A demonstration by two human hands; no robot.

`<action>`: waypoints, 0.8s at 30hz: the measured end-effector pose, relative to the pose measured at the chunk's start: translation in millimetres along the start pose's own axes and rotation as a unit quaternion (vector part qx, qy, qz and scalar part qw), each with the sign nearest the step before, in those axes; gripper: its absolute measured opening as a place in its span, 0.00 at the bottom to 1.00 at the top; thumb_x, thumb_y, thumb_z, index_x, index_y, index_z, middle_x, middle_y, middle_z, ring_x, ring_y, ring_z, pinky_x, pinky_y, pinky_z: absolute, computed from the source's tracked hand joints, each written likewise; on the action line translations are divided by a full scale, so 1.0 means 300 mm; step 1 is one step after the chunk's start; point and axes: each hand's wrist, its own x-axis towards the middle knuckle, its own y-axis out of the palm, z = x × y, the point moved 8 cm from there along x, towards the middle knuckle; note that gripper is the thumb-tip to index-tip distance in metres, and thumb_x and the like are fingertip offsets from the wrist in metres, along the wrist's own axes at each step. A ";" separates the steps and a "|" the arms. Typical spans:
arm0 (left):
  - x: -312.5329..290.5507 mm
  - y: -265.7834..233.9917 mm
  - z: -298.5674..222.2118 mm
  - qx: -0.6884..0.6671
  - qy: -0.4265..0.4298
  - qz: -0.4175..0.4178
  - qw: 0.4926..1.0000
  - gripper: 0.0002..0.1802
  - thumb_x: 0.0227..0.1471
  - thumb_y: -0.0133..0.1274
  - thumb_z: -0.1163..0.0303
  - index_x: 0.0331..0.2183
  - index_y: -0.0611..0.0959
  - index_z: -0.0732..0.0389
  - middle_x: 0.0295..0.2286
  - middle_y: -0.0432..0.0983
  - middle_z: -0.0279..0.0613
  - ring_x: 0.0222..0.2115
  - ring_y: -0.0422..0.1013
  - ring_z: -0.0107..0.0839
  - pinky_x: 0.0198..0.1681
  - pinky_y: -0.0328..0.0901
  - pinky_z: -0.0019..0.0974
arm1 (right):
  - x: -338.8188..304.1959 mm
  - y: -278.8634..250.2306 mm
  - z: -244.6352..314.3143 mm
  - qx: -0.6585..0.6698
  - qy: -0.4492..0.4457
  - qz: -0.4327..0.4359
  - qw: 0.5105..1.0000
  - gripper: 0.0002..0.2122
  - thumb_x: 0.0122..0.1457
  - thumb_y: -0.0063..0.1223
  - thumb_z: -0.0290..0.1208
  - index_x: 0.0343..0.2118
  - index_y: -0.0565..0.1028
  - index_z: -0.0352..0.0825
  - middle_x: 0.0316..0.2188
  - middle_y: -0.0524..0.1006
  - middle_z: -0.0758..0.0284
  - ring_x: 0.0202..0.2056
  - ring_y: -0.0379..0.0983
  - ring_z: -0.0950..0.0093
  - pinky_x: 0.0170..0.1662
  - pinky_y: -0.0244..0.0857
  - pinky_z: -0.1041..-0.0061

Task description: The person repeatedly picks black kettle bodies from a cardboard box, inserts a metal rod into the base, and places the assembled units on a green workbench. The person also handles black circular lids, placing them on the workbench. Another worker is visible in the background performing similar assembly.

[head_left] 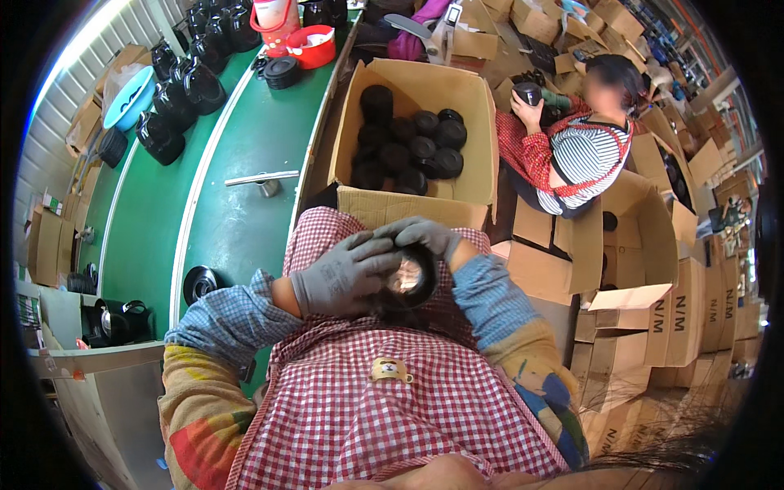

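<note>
Both my hands wear grey gloves and hold one round black part (414, 278) with a shiny inside, over my lap and red checked apron. My left hand (343, 273) wraps its left side from below. My right hand (422, 234) lies over its top rim. Just beyond them stands an open cardboard box (408, 208) with several black round parts (408, 140) stacked inside.
A green conveyor belt (245, 163) runs on my left, bearing black pots (175, 98), a black lid (199, 282), a metal handle (261, 178) and red tubs (310, 45). A person (572, 147) in striped and checked clothes sits at the right holding a black part among many cardboard boxes (645, 318).
</note>
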 end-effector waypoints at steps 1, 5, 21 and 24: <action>-0.013 0.051 -0.007 -0.019 0.017 0.030 0.999 0.17 0.36 0.68 0.59 0.30 0.85 0.58 0.56 0.69 0.46 0.59 0.63 0.50 0.62 0.59 0.58 | 0.027 0.002 -0.063 0.058 0.027 0.026 0.998 0.29 0.52 0.52 0.29 0.59 0.71 0.23 0.57 0.74 0.54 0.57 0.72 0.63 0.64 0.62 0.67; -0.035 0.118 0.010 -0.068 -0.023 -0.001 0.997 0.12 0.41 0.66 0.64 0.29 0.85 0.60 0.56 0.71 0.48 0.60 0.65 0.51 0.61 0.62 0.55 | 0.044 -0.034 -0.059 0.032 -0.007 0.040 0.999 0.27 0.58 0.55 0.31 0.60 0.71 0.26 0.56 0.75 0.57 0.56 0.72 0.64 0.64 0.62 0.67; -0.021 0.354 0.646 -0.619 -0.343 -0.010 0.707 0.25 0.62 0.52 0.68 0.58 0.72 0.67 0.55 0.72 0.52 0.56 0.68 0.42 0.60 0.63 0.42 | 0.242 -1.434 -0.263 -0.427 0.221 -0.306 0.822 0.31 0.65 0.49 0.55 0.58 0.74 0.30 0.60 0.73 0.56 0.62 0.67 0.60 0.64 0.58 0.66; -0.084 0.420 0.683 -0.708 -0.352 -0.032 0.611 0.24 0.64 0.50 0.69 0.58 0.72 0.70 0.55 0.72 0.52 0.56 0.69 0.40 0.61 0.63 0.42 | 0.376 -1.390 -0.330 -0.481 0.277 -0.130 0.822 0.34 0.63 0.47 0.59 0.59 0.73 0.31 0.62 0.71 0.57 0.63 0.65 0.58 0.66 0.56 0.65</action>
